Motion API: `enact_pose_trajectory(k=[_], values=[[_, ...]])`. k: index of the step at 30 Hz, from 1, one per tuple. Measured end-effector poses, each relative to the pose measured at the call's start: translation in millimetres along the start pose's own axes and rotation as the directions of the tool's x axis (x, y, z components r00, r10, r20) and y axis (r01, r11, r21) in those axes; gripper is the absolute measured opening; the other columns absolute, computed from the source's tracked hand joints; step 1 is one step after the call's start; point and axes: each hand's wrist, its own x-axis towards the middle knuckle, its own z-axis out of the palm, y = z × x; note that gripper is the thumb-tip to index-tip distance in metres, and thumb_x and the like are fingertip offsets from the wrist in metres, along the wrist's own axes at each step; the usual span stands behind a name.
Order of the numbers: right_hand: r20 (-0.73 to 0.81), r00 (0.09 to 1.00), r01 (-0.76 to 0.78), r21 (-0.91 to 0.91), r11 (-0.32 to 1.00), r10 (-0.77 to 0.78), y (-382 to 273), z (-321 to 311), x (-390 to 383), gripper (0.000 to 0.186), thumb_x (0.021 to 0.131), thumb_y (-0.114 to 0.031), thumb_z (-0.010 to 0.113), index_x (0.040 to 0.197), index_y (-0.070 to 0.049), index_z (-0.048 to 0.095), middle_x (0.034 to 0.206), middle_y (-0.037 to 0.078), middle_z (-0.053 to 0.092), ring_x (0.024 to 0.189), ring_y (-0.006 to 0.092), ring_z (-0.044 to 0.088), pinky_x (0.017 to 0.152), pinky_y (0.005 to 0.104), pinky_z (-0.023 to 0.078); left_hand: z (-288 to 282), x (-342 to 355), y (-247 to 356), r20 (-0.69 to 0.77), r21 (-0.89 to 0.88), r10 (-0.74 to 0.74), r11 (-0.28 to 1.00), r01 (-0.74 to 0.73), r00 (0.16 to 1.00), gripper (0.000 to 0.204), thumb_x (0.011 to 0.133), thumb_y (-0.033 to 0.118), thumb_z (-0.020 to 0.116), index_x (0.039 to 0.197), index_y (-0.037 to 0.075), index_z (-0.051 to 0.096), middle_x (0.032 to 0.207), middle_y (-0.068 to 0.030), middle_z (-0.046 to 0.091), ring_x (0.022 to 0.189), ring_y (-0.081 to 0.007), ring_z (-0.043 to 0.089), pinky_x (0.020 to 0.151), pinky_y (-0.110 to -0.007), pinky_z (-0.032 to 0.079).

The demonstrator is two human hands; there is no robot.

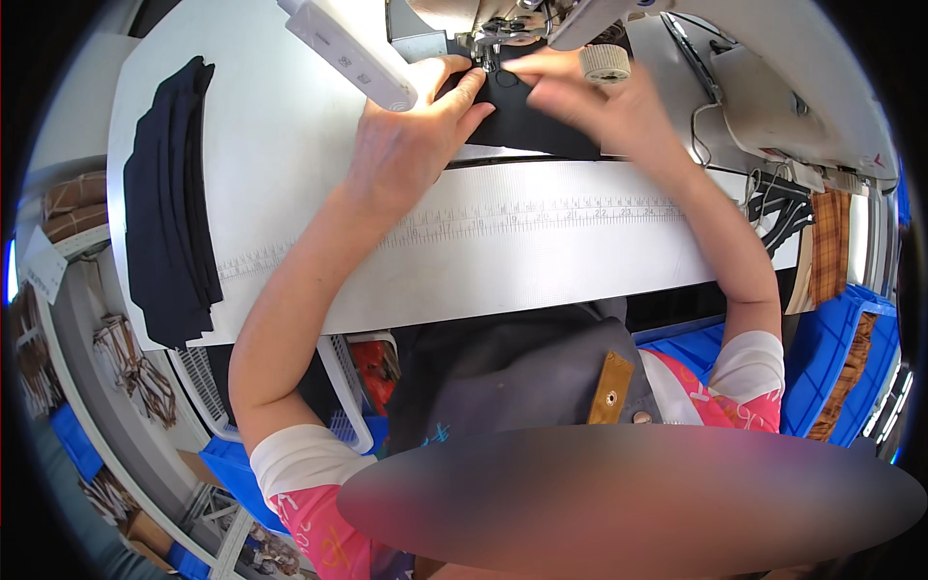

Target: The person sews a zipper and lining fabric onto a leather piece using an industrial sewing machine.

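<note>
A black fabric piece (pixel 541 121) lies under the presser foot (pixel 489 56) of a sewing machine. On its left part rests my left hand (pixel 416 121), fingers stretched out and fingertips close beside the foot. My right hand (pixel 609 106) is over the fabric's right side, its fingers reaching toward the foot. Motion blurs this hand, but its fingers look extended and apart. A dark ring-shaped outline shows on the fabric between the hands. The machine's round knob (pixel 606 64) hides part of the right hand.
A stack of black fabric pieces (pixel 169 203) lies at the table's left. A ruler strip (pixel 464 227) crosses the white table. The white machine arm (pixel 802 87) stands at right; a white device (pixel 348 53) overhangs the left hand. Blue bins (pixel 836 358) and a white basket (pixel 198 387) sit below.
</note>
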Motion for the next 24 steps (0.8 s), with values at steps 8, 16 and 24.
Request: enact_pose_trajectory(k=[8, 16, 24], values=[[0.016, 0.927, 0.22, -0.834, 0.506, -0.375, -2.9, 22.5, -2.8, 0.024, 0.082, -0.022, 0.07, 0.105, -0.013, 0.072, 0.093, -0.001, 0.069, 0.084, 0.0189, 0.059, 0.072, 0.0297, 0.05, 0.9, -1.6, -1.3, -0.028, -0.041, -0.012, 0.999, 0.01, 1.0, 0.025, 0.077, 0.015, 0.077, 0.1, 0.007, 0.072, 0.098, -0.0031, 0.069, 0.082, -0.0212, 0.066, 0.069, -0.033, 0.053], [0.019, 0.933, 0.215, -0.83, 0.514, -0.36, -5.3, 20.0, -0.5, 0.023, 0.082, -0.022, 0.07, 0.104, -0.014, 0.072, 0.092, 0.0, 0.069, 0.086, 0.0197, 0.06, 0.072, 0.03, 0.051, 1.7, -0.1, -2.2, -0.015, -0.027, -0.021, 0.999, 0.021, 1.0, 0.025, 0.079, 0.014, 0.076, 0.103, 0.009, 0.073, 0.102, -0.0045, 0.069, 0.086, -0.0236, 0.066, 0.074, -0.033, 0.053], [0.018, 0.927, 0.218, -0.839, 0.499, -0.374, -4.3, 18.7, 0.9, 0.025, 0.081, -0.021, 0.071, 0.105, -0.014, 0.072, 0.092, -0.001, 0.068, 0.088, 0.0182, 0.06, 0.072, 0.0295, 0.052, 5.9, 1.3, -5.3, -0.077, 0.012, 0.035, 0.999, -0.034, 0.996, 0.024, 0.079, 0.015, 0.077, 0.101, 0.009, 0.073, 0.1, -0.0024, 0.07, 0.08, -0.0223, 0.067, 0.066, -0.034, 0.054]])
